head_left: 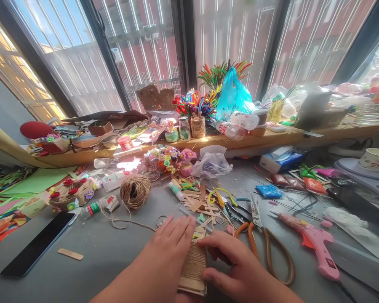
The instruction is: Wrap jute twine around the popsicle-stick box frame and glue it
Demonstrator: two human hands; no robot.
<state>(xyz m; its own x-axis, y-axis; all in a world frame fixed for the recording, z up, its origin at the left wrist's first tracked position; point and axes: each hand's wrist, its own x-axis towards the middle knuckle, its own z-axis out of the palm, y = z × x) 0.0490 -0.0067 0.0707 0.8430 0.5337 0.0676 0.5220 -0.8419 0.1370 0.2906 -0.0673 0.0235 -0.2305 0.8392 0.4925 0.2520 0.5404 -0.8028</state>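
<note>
A flat piece of wooden sticks wrapped in jute twine (194,269) lies on the grey table at the bottom centre. My left hand (169,252) rests flat on its left side, fingers stretched out and together. My right hand (235,265) curls around its right edge, thumb on the lower side and fingers bent at the top. A strand of twine runs from the piece toward the ball of jute twine (134,191).
Loose wooden sticks (196,200), scissors with brown handles (265,242), pliers and a pink glue gun (316,244) lie to the right. A black phone (38,246) and one stick (70,253) lie left. A cluttered window ledge (303,136) runs along the back.
</note>
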